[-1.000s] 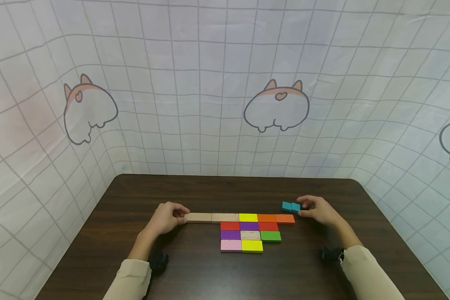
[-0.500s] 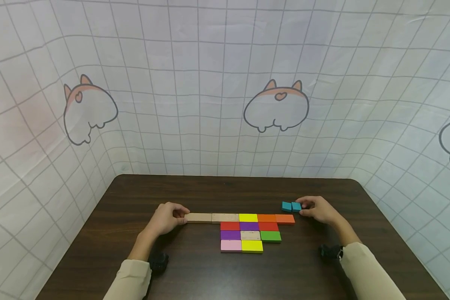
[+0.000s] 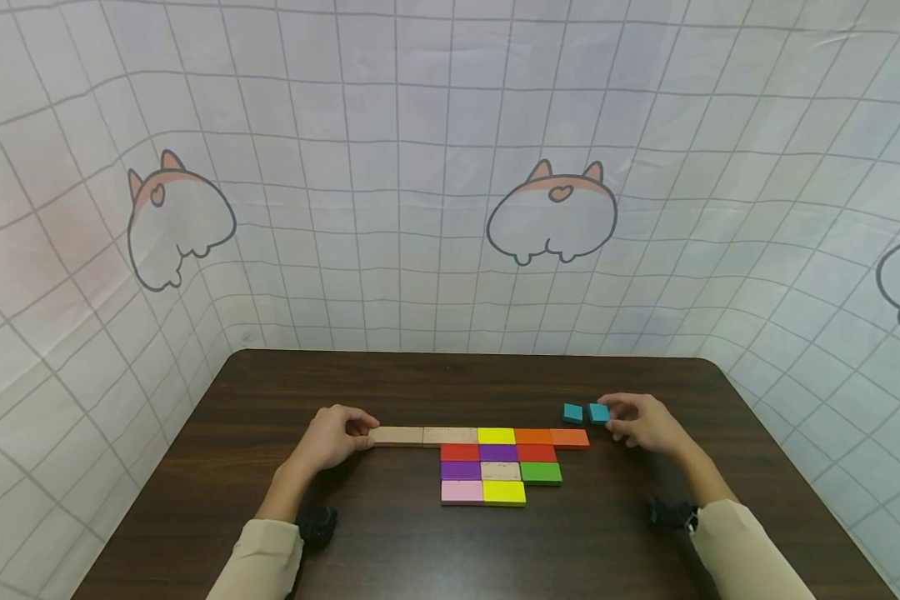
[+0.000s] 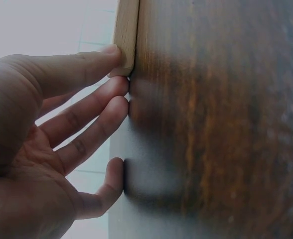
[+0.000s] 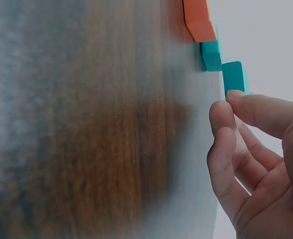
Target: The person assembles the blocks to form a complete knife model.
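My left hand pinches the left end of a plain wooden block, thumb on its near side. The left wrist view shows the thumb against this wooden block; the index finger is mostly hidden. My right hand holds a small blue block between thumb and fingers. A second blue block lies just left of it, with a gap between them. In the right wrist view the held blue block appears lifted off the dark table, beyond which stands the other blue block.
Flat blocks lie in touching rows at mid-table: another wooden block, a yellow block, orange blocks, with red, purple, green and pink ones in front. A gridded white curtain surrounds the brown table.
My right hand has drawn one blue block to the right, away from the other, so the two now stand apart. The left hand has stayed in place on the wooden block.
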Demonstrator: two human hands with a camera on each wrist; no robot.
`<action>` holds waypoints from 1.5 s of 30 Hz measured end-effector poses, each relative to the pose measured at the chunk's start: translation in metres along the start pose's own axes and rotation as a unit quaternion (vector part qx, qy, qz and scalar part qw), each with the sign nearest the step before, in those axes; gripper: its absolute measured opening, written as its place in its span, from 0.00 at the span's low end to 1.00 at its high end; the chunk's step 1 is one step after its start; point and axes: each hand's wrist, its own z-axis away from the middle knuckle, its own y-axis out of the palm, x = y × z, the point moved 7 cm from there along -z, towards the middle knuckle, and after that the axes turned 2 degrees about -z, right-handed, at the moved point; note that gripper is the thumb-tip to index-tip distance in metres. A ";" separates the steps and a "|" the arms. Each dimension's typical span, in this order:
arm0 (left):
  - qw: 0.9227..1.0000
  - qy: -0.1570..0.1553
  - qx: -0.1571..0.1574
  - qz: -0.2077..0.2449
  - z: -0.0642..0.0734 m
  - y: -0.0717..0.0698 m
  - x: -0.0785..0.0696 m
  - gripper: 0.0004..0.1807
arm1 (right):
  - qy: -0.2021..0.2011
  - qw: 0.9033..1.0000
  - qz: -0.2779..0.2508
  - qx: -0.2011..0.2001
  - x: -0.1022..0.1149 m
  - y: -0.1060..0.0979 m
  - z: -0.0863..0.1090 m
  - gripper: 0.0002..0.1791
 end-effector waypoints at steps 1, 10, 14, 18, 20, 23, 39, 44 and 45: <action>1.000 0.001 0.000 0.000 0.000 0.000 0.000 0.09 | -0.002 1.000 0.001 0.001 0.001 0.000 0.002 0.22; 1.000 0.003 -0.002 -0.003 0.000 0.000 0.000 0.09 | -0.010 1.000 0.006 0.009 0.014 0.000 0.020 0.22; 1.000 0.004 -0.003 -0.004 0.000 0.000 -0.001 0.09 | -0.019 1.000 0.004 0.015 0.020 0.003 0.030 0.22; 1.000 -0.002 -0.003 -0.003 -0.001 0.001 0.000 0.09 | -0.043 0.998 -0.003 0.038 0.025 0.012 0.037 0.23; 1.000 0.000 -0.003 -0.005 0.000 0.001 0.000 0.09 | -0.054 0.997 -0.004 0.053 0.028 0.018 0.040 0.22; 1.000 0.000 -0.004 -0.004 0.000 0.001 0.000 0.08 | -0.070 0.995 0.002 0.067 0.030 0.028 0.041 0.22; 1.000 0.004 -0.005 0.000 -0.001 0.001 0.000 0.09 | -0.096 0.991 0.053 0.082 0.051 0.052 0.039 0.19; 1.000 0.005 -0.006 -0.002 0.000 0.000 0.000 0.10 | -0.086 0.992 0.046 0.084 0.052 0.053 0.038 0.16; 1.000 0.005 -0.005 -0.003 0.000 0.000 0.000 0.10 | -0.084 0.992 0.045 0.083 0.052 0.053 0.038 0.16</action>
